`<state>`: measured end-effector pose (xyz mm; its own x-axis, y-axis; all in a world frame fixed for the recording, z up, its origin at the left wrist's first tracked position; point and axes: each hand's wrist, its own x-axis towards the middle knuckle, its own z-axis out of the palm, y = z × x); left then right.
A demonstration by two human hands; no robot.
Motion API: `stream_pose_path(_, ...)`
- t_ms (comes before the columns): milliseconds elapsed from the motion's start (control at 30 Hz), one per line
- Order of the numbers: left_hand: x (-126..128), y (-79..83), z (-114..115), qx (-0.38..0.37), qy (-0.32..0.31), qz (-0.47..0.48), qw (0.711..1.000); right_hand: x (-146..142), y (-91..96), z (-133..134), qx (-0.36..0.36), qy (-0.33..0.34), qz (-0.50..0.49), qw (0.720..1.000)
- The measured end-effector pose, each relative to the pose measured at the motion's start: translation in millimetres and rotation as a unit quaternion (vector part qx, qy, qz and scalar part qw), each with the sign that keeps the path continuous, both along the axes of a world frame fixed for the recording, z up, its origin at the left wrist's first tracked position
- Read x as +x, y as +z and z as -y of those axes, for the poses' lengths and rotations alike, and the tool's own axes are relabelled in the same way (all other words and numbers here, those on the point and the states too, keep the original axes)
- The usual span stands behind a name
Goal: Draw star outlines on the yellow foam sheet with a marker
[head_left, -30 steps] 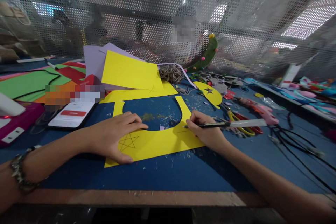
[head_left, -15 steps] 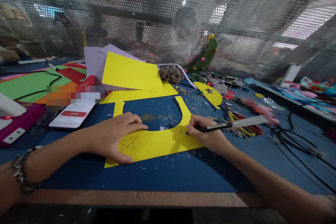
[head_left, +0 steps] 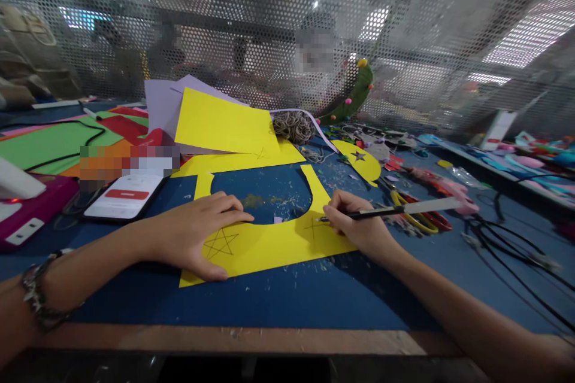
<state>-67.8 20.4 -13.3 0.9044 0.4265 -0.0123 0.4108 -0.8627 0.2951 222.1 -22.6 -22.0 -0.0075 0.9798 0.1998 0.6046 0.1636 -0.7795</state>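
A U-shaped piece of yellow paper (head_left: 269, 248) lies on the blue table in front of me. My left hand (head_left: 202, 233) rests flat on its left part with the fingers spread, beside a hand-drawn star (head_left: 221, 243). In my right hand (head_left: 354, 221) is a black-and-clear pen (head_left: 381, 212), pinched between thumb and fingers. The pen's tip is at a small cross mark (head_left: 313, 227) on the right part of the paper. My right hand's lower side rests at the paper's right end.
A phone (head_left: 128, 191) and a magenta power strip (head_left: 40, 209) lie at left. Yellow sheets (head_left: 227, 122), lilac paper (head_left: 159, 108) and a ball of twine (head_left: 294, 125) sit behind. Scissors (head_left: 415, 215), a pink glue gun (head_left: 462, 194) and black cables (head_left: 507, 257) lie at right.
My right hand and the pen have shifted slightly up and to the right, uncovering the cross mark, which shows more clearly. My left hand has stayed in place.
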Motion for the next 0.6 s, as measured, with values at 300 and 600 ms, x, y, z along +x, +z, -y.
stream_pose_path(300,0.5,0.6,0.1,0.003,0.003,-0.007,1.0,-3.1,0.8,-5.4,0.015,-0.016,0.061,0.998)
stream_pose_path(600,0.0,0.3,-0.6,0.0,-0.002,-0.007,1.0,-3.5,-0.3,-5.6,0.048,0.001,0.096,0.994)
